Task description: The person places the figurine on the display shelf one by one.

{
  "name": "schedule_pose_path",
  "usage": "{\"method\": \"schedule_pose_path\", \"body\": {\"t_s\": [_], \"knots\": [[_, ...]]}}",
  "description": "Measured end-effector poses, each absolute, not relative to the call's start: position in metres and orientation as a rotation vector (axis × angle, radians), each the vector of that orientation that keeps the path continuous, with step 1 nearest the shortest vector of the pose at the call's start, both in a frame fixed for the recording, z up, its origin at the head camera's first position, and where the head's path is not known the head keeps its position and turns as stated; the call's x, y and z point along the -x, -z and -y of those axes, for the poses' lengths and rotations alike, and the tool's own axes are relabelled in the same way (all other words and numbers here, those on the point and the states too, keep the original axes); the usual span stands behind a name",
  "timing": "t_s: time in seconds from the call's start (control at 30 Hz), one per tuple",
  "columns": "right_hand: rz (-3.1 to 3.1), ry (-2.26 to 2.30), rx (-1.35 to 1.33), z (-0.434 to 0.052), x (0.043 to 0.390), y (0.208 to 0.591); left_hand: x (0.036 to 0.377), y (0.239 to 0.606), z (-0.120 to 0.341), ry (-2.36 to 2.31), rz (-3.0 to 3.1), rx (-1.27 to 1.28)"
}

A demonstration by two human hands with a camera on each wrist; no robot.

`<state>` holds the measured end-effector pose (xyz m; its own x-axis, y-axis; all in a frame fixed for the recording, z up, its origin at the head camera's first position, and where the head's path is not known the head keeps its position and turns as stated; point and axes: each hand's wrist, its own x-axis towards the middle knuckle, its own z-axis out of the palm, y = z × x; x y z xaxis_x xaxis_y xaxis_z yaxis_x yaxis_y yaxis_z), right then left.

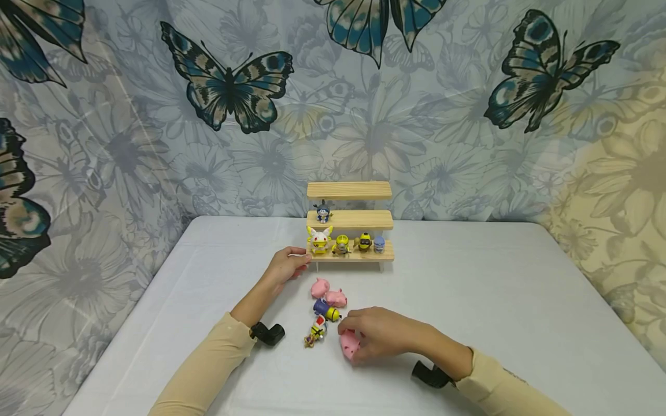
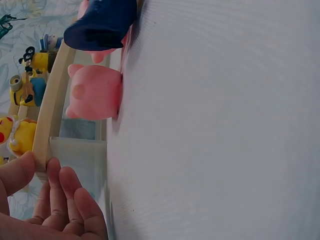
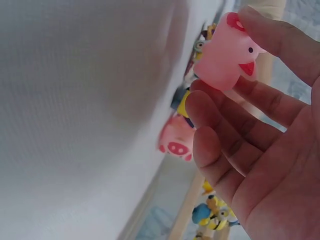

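Pink pig toy [image 3: 227, 52] was held in the right hand [image 1: 382, 335], pinched between the thumb and the curled fingers [image 3: 220, 125]; in the head view only part of the pig [image 1: 350, 345] was seen under that hand, low over the white tablecloth [image 1: 494, 300] near the front middle of the table. Its red snout and one dark eye were seen in the right wrist view.

At about ten o'clock from the held pig, a small yellow figure with a red cap [image 1: 314, 334] was lying on the cloth, and just beyond it, at eleven o'clock, a blue and yellow figure [image 1: 326, 312]. Further on, toward twelve o'clock, two more pink pigs [image 1: 329, 292] were found side by side, touching or nearly so.

Beyond these a three-step wooden shelf [image 1: 350, 190] was stood. On its lowest step four small figures [image 1: 343, 242] were lined up, a white and yellow one at the left end; one dark blue figure [image 1: 322, 212] was placed at the left of the middle step.

At nine o'clock of the shelf, the left hand [image 1: 288, 267] was laid on the cloth with its fingers relaxed and nearly straight, nothing being gripped; its fingertips [image 2: 52, 167] were touching the left end of the lowest step.

Butterfly-printed fabric [image 1: 156, 115] was hung behind the table.
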<state>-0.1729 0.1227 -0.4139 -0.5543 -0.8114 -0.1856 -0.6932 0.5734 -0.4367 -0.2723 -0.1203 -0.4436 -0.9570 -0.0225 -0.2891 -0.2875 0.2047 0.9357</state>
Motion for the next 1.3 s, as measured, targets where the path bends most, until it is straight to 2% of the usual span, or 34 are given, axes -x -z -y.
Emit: {"method": "schedule_pose_path", "body": {"t_s": [0.57,1.3], "knots": [[-2.512,0.59,1.243,-0.138,0.181,0.388,0.272,0.446,0.12,-1.835,-2.254,0.299],[-2.719,0.881,1.225,-0.162,0.223,0.326,0.274,0.445,0.119,-1.829,-2.238,0.327]]}}
